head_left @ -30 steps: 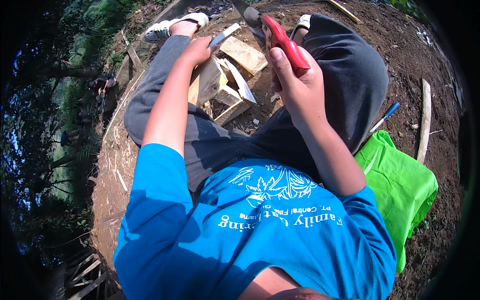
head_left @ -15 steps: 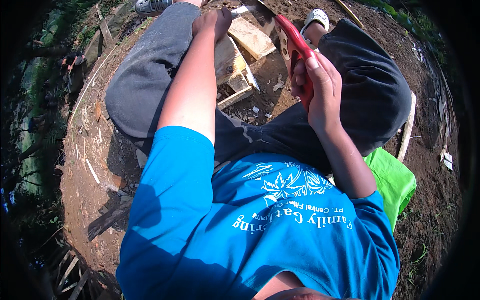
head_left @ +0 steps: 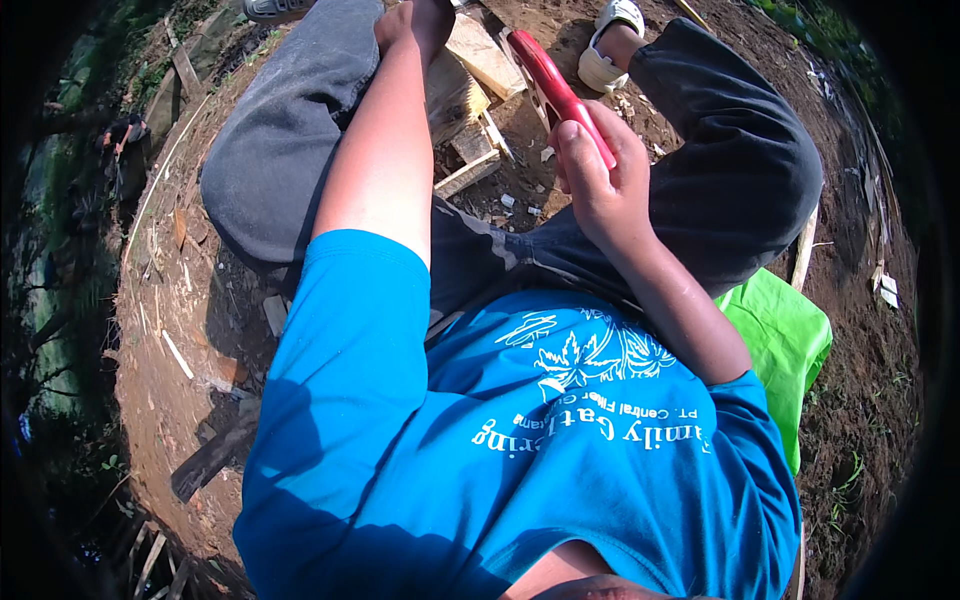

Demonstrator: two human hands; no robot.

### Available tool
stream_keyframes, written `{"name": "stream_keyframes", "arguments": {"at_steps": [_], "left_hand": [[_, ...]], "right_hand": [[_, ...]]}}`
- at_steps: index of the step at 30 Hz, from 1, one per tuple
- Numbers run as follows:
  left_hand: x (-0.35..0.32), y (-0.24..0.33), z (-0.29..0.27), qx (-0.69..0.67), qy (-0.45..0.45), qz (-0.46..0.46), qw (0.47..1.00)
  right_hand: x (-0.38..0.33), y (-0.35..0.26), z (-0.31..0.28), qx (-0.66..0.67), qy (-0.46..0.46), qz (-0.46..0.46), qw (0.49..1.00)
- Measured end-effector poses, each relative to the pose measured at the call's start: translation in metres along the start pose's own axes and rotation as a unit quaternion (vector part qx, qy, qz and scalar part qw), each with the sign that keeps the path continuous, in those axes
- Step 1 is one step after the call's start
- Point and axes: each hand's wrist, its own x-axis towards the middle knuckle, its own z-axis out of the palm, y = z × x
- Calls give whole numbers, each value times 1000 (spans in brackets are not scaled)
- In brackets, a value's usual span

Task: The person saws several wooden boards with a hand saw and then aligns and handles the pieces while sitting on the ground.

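My right hand is closed round the red handle of a handsaw. The handle slants away to the upper left, and the blade cannot be made out clearly. At the top edge, my left hand is closed beside a thick wooden block. It seems to grip a piece of wood, though its fingers are in shadow and partly cut off by the frame. A pale flat board lies against the block, between my hands. Below the block, a narrow wooden strip rests near the ground.
My bent legs frame the wood on both sides, with a light clog on my right foot. Wood chips litter the brown soil. Bright green cloth lies by my right hip. A dark wood piece lies at left.
My right hand and the saw have moved left, and the handle now tips lower toward the wood. My left hand sits closer to the top edge as the view has shifted.
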Motion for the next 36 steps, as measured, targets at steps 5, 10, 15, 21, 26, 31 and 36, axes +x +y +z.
{"name": "stream_keyframes", "arguments": {"at_steps": [5, 10, 15, 21, 26, 31, 36], "left_hand": [[-6, 4, -10, 12, -17, 33, 999], [-5, 5, -9, 7, -15, 40, 999], [-5, 5, -12, 4, -13, 48, 999], [-6, 0, -10, -1, -10, 52, 999], [-4, 7, -7, -7, -9, 64, 998], [-1, 1, -9, -14, -1, 52, 999], [-4, 0, -4, -23, 2, 49, 999]], "right_hand": [[-11, -3, 0, -91, 5, -63, 994], [-25, -12, 0, -90, -3, -44, 995], [-44, -23, -1, -93, -19, -19, 995], [9, -6, 24, -120, 25, -53, 991], [78, 11, 49, -148, 67, -80, 983], [66, 25, 39, -114, 58, -59, 990], [38, 37, 24, -113, 8, -38, 993]]}}
